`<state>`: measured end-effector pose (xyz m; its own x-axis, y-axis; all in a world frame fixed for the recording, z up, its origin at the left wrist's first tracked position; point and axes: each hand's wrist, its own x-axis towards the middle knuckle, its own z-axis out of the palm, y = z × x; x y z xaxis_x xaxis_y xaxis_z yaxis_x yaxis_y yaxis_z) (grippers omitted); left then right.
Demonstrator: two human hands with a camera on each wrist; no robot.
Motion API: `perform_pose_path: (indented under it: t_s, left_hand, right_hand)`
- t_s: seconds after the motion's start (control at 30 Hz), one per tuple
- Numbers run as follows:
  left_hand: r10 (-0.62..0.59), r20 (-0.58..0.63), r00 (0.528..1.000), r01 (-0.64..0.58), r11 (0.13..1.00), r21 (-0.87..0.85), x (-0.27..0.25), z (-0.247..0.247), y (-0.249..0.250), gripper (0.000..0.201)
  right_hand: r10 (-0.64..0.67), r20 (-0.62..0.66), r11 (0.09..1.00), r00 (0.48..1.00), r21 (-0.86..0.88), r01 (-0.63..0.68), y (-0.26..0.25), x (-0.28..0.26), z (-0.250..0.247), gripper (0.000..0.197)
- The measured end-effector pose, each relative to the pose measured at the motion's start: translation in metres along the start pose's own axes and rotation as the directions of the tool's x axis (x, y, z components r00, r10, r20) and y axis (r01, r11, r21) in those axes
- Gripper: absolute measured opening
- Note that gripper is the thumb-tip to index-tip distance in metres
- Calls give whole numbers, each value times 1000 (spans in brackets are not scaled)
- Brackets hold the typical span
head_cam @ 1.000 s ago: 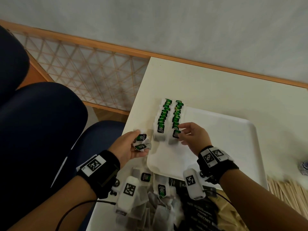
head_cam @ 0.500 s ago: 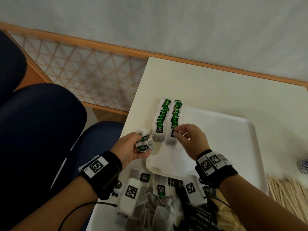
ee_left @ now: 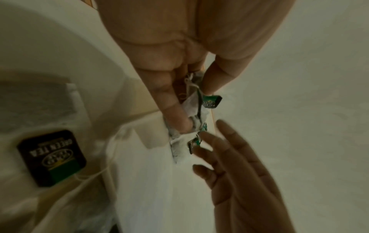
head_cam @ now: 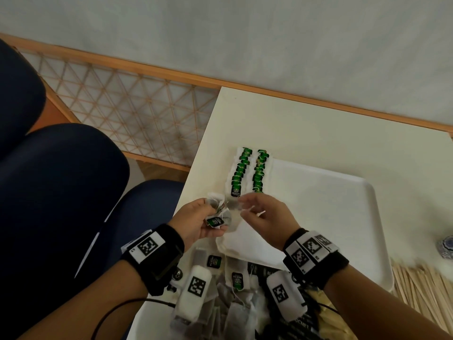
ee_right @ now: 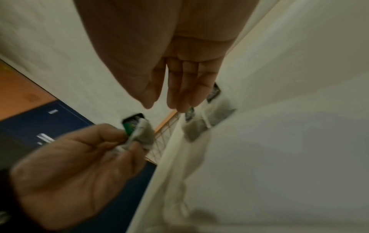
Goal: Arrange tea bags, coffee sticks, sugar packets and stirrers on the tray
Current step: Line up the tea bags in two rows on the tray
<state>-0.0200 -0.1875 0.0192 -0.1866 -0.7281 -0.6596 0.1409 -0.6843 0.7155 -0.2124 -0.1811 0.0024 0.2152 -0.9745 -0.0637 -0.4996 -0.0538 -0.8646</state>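
Note:
Two rows of green-tagged tea bags (head_cam: 248,173) lie along the left side of the white tray (head_cam: 331,217). My left hand (head_cam: 215,213) hovers off the tray's left edge and grips a small bunch of tea bags (head_cam: 218,218); the left wrist view shows them pinched between thumb and fingers (ee_left: 211,101). My right hand (head_cam: 245,204) reaches across to that bunch with straight fingers. In the right wrist view its thumb and fingers (ee_right: 179,94) stand apart and hold nothing.
A pile of loose tea bags (head_cam: 232,293) and black coffee sticks (head_cam: 282,320) lies near me, under my wrists. Wooden stirrers (head_cam: 421,290) lie right of the tray. A blue-and-white cup (head_cam: 446,246) stands at the right edge. The table's left edge drops to blue chairs (head_cam: 73,180).
My right hand has left the right row of tea bags on the tray and moved left to the bunch in my left hand. The left hand has risen slightly.

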Motion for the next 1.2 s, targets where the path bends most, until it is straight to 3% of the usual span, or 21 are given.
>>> perform_pose_path:
  t_s: [0.1, 0.2, 0.3, 0.4, 0.57, 0.7, 0.77, 0.93, 1.03, 1.2]
  left_hand:
    - [-2, 4, 1000, 2, 1000, 8, 0, 3, -1, 18]
    - [0, 28, 1000, -1, 1000, 30, -2, 6, -1, 19]
    - [-8, 60, 998, 4, 998, 65, -3, 7, -1, 19]
    - [-16, 70, 997, 12, 998, 68, -4, 6, -3, 18]
    - [-44, 38, 998, 45, 999, -29, -4, 3, -5, 19]
    - [-31, 49, 998, 32, 999, -4, -4, 2, -5, 21]
    - [-29, 59, 998, 28, 999, 22, -5, 3, -4, 22]
    - [-59, 65, 996, 56, 997, 52, -6, 0, -3, 24]
    - [-74, 49, 996, 73, 997, 23, -4, -4, -7, 28]
    - [-79, 63, 995, 75, 995, 65, -3, -14, -13, 39]
  right_hand:
    - [-111, 40, 994, 993, 0, 111, -9, 0, -1, 43]
    - [-162, 73, 983, 984, -71, 167, -15, 3, 2, 44]
    - [-138, 57, 988, 989, -57, 141, -19, 7, 3, 39]
    - [-137, 49, 987, 989, -78, 141, -21, 11, 2, 14]
    - [-1, 14, 1000, 1000, 17, 1, -25, 15, -3, 22]
    - [-188, 141, 970, 972, -128, 206, -24, 15, -3, 36]
    - [-239, 183, 945, 954, -185, 272, -24, 15, -1, 33]
    - [-89, 162, 982, 983, -149, 113, -28, 20, 0, 31]
    - [-93, 153, 985, 984, -128, 113, -28, 19, -1, 9]
    - [-8, -75, 996, 997, -85, 2, -22, 25, -8, 4]
